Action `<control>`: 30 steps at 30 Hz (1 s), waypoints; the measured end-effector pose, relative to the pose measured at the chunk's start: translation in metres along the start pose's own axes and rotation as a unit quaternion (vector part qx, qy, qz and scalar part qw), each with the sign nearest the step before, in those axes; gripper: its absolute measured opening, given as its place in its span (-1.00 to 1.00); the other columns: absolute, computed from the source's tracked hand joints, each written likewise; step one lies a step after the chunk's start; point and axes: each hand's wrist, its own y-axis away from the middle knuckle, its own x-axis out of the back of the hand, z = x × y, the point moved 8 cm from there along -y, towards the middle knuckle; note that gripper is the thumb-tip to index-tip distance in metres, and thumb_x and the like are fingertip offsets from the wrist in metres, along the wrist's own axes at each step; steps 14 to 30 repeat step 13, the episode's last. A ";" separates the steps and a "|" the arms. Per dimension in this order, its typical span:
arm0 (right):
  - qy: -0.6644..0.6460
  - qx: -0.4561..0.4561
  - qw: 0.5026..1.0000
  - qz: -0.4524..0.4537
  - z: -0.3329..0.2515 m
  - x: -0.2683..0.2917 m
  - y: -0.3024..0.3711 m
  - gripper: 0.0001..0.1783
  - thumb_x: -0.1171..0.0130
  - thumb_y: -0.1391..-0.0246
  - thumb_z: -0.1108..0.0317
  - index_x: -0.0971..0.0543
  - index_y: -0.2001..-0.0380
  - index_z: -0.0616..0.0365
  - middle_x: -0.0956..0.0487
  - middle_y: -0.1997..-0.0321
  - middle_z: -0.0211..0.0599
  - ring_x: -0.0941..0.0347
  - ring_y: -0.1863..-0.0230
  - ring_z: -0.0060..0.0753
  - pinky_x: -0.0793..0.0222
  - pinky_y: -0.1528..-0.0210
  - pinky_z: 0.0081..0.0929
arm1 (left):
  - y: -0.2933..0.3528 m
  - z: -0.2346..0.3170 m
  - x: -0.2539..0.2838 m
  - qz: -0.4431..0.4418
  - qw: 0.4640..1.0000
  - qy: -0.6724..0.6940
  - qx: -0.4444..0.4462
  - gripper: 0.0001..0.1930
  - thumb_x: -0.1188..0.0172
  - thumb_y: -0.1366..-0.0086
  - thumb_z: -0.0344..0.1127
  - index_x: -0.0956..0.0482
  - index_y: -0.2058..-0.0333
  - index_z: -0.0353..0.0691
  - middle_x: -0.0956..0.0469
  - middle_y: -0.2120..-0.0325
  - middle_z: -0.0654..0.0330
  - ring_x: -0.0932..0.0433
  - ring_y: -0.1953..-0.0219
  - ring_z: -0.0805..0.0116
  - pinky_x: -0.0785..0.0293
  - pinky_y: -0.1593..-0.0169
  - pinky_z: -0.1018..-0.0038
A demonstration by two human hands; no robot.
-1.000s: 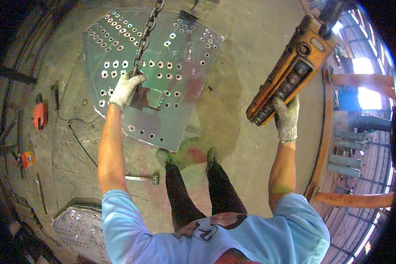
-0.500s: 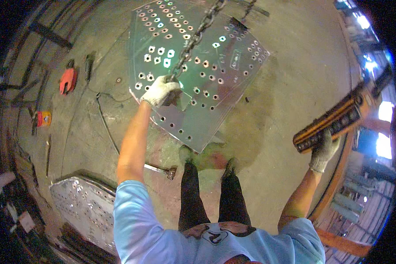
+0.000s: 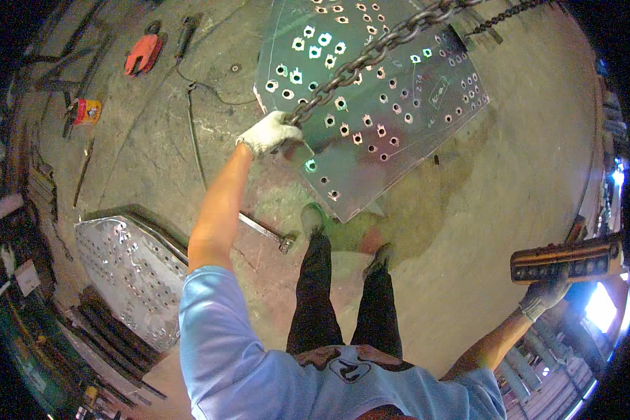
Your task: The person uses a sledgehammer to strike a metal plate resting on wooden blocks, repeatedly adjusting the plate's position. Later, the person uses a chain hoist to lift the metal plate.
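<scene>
My gloved left hand is closed around the lower part of a heavy steel chain, which runs up and to the right. Beneath it lies a dark steel plate with many ragged round holes and chalk marks. What the chain's lower end joins is hidden by the hand. Out to the right, my gloved right hand grips a black and orange crane remote control with a row of buttons. My feet stand at the plate's near corner.
On the floor at left lie a red plate clamp, a grinder-like tool with a cord, a red-yellow can and a long-handled tool. Another perforated plate lies nearer, beside dark metal bars. A second chain hangs at upper right.
The view has turned, so floor things appear shifted. My right hand has swung lower and farther right with the remote, now nearly level. My left hand still holds the chain, which slants more.
</scene>
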 end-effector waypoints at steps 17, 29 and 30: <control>0.058 -0.016 0.998 0.004 -0.016 -0.083 0.009 -0.28 0.00 -0.26 0.19 -0.01 -0.38 0.11 -0.22 -0.38 -0.22 -0.12 -0.37 -0.23 0.02 -0.42 -0.22 | 0.046 -0.051 0.037 -0.009 0.992 -0.126 0.003 -0.82 -0.28 -0.08 -0.30 -0.59 0.34 -0.21 -0.47 0.57 0.36 -0.37 0.48 0.54 -0.37 0.33 0.46; 0.058 -0.016 0.998 0.004 -0.016 -0.083 0.009 -0.28 0.00 -0.26 0.19 -0.01 -0.38 0.11 -0.22 -0.38 -0.22 -0.12 -0.37 -0.23 0.02 -0.42 -0.22 | 0.046 -0.051 0.037 -0.009 0.992 -0.126 0.003 -0.82 -0.28 -0.08 -0.30 -0.59 0.34 -0.21 -0.47 0.57 0.36 -0.37 0.48 0.54 -0.37 0.33 0.46; 0.058 -0.016 0.998 0.004 -0.016 -0.083 0.009 -0.28 0.00 -0.26 0.19 -0.01 -0.38 0.11 -0.22 -0.38 -0.22 -0.12 -0.37 -0.23 0.02 -0.42 -0.22 | 0.046 -0.051 0.037 -0.009 0.992 -0.126 0.003 -0.82 -0.28 -0.08 -0.30 -0.59 0.34 -0.21 -0.47 0.57 0.36 -0.37 0.48 0.54 -0.37 0.33 0.46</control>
